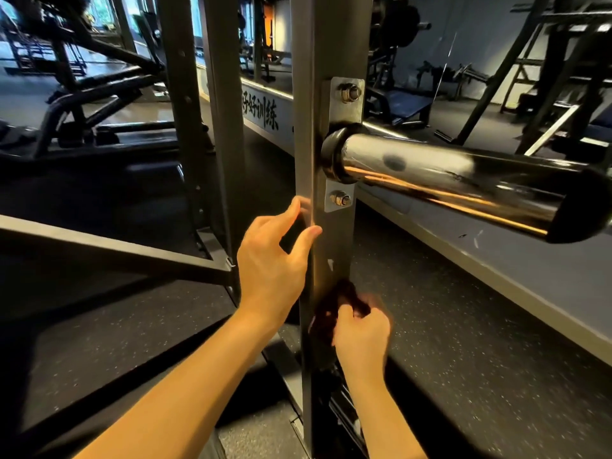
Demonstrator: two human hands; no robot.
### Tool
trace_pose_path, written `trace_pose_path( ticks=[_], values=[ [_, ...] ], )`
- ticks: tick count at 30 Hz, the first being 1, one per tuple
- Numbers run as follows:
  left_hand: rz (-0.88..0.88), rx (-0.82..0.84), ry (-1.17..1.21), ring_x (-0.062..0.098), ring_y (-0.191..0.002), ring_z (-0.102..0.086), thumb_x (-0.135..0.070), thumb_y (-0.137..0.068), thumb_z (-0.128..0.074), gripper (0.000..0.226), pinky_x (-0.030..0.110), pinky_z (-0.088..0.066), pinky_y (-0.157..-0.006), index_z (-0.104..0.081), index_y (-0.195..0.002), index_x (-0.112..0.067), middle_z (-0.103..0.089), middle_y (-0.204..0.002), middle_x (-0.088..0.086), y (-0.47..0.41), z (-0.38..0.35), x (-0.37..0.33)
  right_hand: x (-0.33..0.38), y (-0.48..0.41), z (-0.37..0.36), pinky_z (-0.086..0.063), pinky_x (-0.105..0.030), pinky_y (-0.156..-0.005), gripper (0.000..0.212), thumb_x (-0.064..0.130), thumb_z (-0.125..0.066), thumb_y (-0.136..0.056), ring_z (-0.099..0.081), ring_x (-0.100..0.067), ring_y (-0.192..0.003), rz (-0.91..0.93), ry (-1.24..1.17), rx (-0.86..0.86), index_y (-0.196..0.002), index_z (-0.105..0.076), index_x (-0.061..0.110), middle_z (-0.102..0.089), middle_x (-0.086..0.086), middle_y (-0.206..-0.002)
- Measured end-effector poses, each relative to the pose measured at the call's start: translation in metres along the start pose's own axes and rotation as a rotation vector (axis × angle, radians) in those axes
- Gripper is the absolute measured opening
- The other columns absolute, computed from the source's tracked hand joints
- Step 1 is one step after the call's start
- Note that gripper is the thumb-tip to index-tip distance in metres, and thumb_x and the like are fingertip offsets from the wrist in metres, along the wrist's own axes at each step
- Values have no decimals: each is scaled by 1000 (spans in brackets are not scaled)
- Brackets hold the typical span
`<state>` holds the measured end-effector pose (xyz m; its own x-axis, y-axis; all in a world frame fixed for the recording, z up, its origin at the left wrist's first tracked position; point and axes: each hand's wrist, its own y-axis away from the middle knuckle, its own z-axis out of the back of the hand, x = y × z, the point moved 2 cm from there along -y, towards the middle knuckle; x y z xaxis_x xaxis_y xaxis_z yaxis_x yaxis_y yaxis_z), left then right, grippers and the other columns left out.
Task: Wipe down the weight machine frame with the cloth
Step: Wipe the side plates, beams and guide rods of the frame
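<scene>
- Gym floor (463, 342) of dark speckled rubber runs under everything, with other racks and benches dim in the background.
- Along the right, a long low grey ledge (496, 253) recedes into the room; it bears black painted characters farther back.
- At centre stands the weight machine frame (334, 246), a dark grey square steel upright that fills the view from top to bottom.
- From the left, a dark slanted beam (116, 246) comes in and ends beside the upright.
- A thick chrome peg (447, 180) with a black end cap juts from the upright toward the right.
- Its mounting plate (344, 107) is fixed to the upright with one nut above the peg and one below.
- The left hand (268, 260) is spread loosely, fingers nearly straight, with the fingertips on the upright's left side and the thumb tip on its front corner, below the lower nut.
- The right hand (362, 336), blurred, has its fingers curled round the cloth.
- The cloth (341, 296) is dark and bunched, and is pressed against the front of the upright, lower than the left hand.
</scene>
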<state>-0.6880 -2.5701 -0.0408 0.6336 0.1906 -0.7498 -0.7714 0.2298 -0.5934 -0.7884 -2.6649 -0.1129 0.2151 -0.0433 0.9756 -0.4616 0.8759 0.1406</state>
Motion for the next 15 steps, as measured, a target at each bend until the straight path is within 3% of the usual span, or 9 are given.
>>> trace_pose_path(
  ticks=[1,4,6,8,10,13,15],
  values=[
    [-4,-8,-1,10,-97,-63,-41,-92,-69,51,41,-58,-85,-62,-139,-24,-70,-104,-6,0,-1,1,-6,-2,1,-62,-35,-77,15,14,-61,-99,-70,-13,-78,-29,56,5,-112,-66,19,-70,1,-89],
    [1,5,12,9,-98,-63,-42,-92,-70,50,41,-57,-87,-61,-139,-27,-70,-104,-7,-1,1,3,25,-2,1,-53,-13,-58,5,15,-63,-99,-69,-8,-69,133,-20,32,-100,-67,17,-69,4,-83],
    [7,17,14,7,-99,-63,-40,-91,-71,51,38,-57,-89,-61,-139,-27,-69,-107,-8,-2,3,2,55,5,-2,-50,-6,-64,2,21,-67,-98,-67,2,-80,348,-47,21,-99,-68,21,-69,9,-88],
    [21,26,14,5,-102,-64,-39,-90,-73,52,32,-56,-92,-61,-139,-27,-70,-111,-8,-2,5,2,51,7,-7,-45,0,-70,6,27,-67,-98,-59,15,-92,447,-13,-33,-104,-67,27,-65,15,-94],
    [30,25,25,5,-105,-64,-38,-89,-74,54,32,-56,-95,-62,-140,-26,-70,-113,-8,-3,6,3,21,5,-7,-49,-4,-67,5,24,-64,-99,-61,15,-89,288,-11,-56,-104,-65,25,-65,13,-93],
    [16,16,23,8,-104,-64,-39,-89,-73,54,38,-57,-95,-62,-140,-26,-70,-111,-7,-2,4,4,-18,0,1,-61,-27,-67,10,17,-62,-99,-70,-10,-73,-60,34,-24,-108,-65,13,-68,-1,-86],
    [-2,18,5,8,-105,-64,-41,-89,-71,55,40,-56,-96,-60,-142,-27,-70,-112,-7,-2,4,5,-2,-3,5,-55,-21,-56,9,13,-60,-100,-67,-8,-61,-60,18,36,-107,-65,11,-69,-1,-77]
  ],
)
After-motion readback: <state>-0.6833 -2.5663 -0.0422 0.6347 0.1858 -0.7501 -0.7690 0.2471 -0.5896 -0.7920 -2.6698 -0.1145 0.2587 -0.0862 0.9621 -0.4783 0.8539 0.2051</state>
